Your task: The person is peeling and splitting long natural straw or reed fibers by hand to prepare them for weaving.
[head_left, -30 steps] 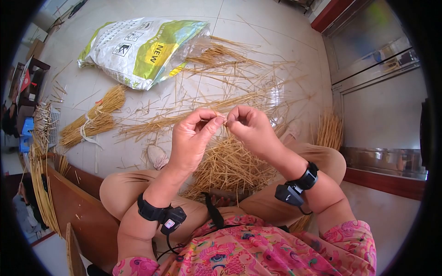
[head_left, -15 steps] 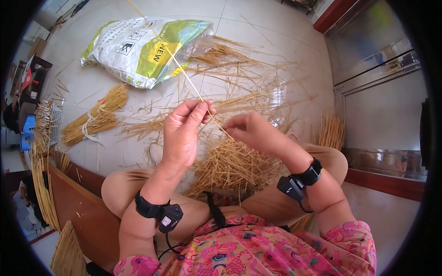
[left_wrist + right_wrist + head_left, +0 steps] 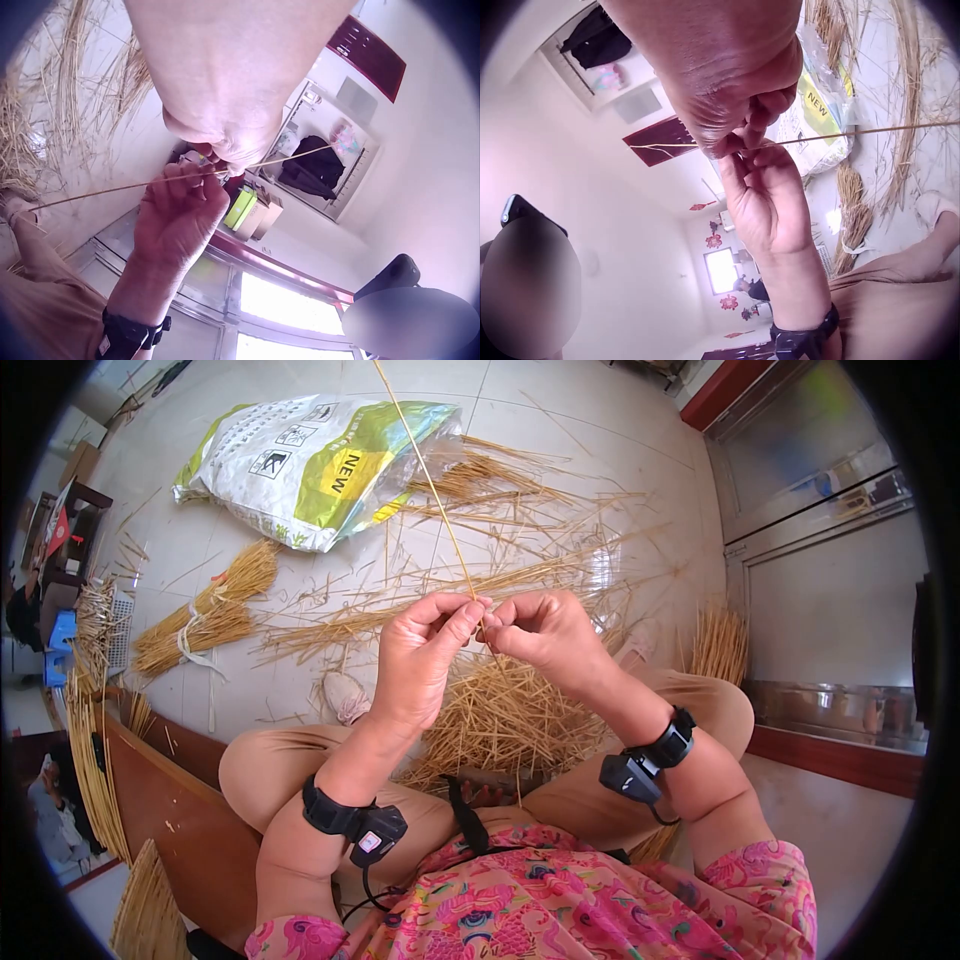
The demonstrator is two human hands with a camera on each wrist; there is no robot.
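**Two hands pinch one straw stalk**

Two hands meet fingertip to fingertip above the person's lap. The left hand (image 3: 425, 660) curls its thumb and forefinger round a thin straw stalk (image 3: 430, 480). The right hand (image 3: 545, 635) is closed on the same stalk just beside it, its fingers bent in tight, so that the two pinches touch. In the head view the stalk runs from that meeting point up and away, slightly tilted, to the top edge, passing in front of a printed sack (image 3: 310, 460) that lies on its side on the tiled floor (image 3: 560, 430). The wrist views show the stalk sticking out past both sides of the grip.

Below the hands a loose heap of straw (image 3: 500, 720) rests between the knees. More stalks lie scattered on the floor between the heap and the sack's open mouth. To the left of them is a tied bundle of straw (image 3: 200, 620), well apart from the hands.
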